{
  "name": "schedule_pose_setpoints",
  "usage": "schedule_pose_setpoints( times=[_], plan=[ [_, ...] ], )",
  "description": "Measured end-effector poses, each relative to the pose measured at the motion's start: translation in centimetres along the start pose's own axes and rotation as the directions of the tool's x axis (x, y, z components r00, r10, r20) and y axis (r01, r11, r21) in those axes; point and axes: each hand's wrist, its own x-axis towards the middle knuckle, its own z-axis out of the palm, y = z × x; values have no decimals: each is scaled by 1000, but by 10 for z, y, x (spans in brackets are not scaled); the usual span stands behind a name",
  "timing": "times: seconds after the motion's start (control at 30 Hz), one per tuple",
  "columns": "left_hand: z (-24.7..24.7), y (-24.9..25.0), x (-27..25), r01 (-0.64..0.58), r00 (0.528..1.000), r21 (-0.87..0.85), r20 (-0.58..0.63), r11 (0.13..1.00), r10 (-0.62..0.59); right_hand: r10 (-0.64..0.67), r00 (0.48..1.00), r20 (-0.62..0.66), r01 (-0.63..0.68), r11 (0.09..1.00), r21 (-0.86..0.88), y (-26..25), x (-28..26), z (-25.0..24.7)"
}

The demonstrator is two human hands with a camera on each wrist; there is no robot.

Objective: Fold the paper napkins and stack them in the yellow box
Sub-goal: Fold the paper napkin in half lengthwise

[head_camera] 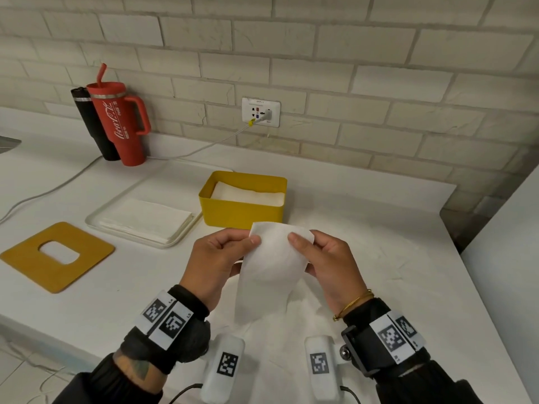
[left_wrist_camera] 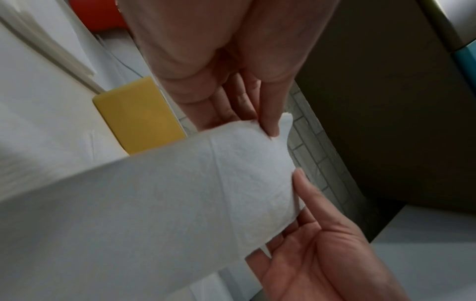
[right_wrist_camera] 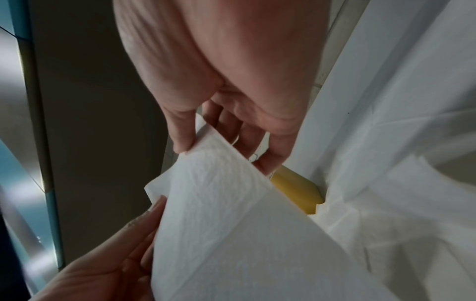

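Note:
A white paper napkin (head_camera: 271, 269) hangs in the air in front of the yellow box (head_camera: 242, 214). My left hand (head_camera: 250, 240) pinches its upper left corner between thumb and fingers. My right hand (head_camera: 294, 239) pinches the upper right corner the same way. The napkin's lower end droops toward the counter. Folded white napkins (head_camera: 248, 193) lie inside the box. In the left wrist view the left thumb (left_wrist_camera: 270, 122) presses on the napkin (left_wrist_camera: 206, 193), with the box (left_wrist_camera: 139, 116) behind. In the right wrist view the napkin (right_wrist_camera: 231, 224) hides most of the box (right_wrist_camera: 296, 189).
A white tray (head_camera: 96, 221) with a stack of flat napkins (head_camera: 145, 220) sits left of the box. A yellow lid (head_camera: 55, 258) with a cut-out lies further left. A red tumbler (head_camera: 122, 121) and black bottle (head_camera: 90, 123) stand at the wall. A wrinkled white sheet (head_camera: 364, 258) covers the counter.

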Motion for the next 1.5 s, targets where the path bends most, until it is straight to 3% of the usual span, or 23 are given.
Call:
schedule_pose_setpoints(
  times=[0.3,0.63,0.77,1.07,1.27,1.33,1.4,1.5],
  plan=[
    [3,5,2,-35,999,-36,-14,999,34,-56,995,-83,62,996,67,-4,4,-6],
    [9,14,2,-80,996,-1,-41,997,80,-46,998,-31,48,997,65,-6,2,-5],
    [9,20,3,-28,998,17,-51,999,28,-36,998,-43,39,997,69,-7,1,-6],
    [8,11,-3,-67,996,157,69,985,57,-28,998,-53,34,992,124,-10,2,-6],
    [3,11,0,-73,996,168,64,983,63,-119,990,-81,137,948,286,-19,5,-21],
    [3,11,0,-78,995,183,81,980,64,-133,991,-27,136,970,201,-22,6,-24],
    [6,11,-1,-81,991,209,124,975,56,-129,987,101,134,989,-54,-26,8,-21],
    [13,13,-2,-104,980,262,190,959,54,-80,952,296,210,875,-437,-36,12,-11]
  ],
)
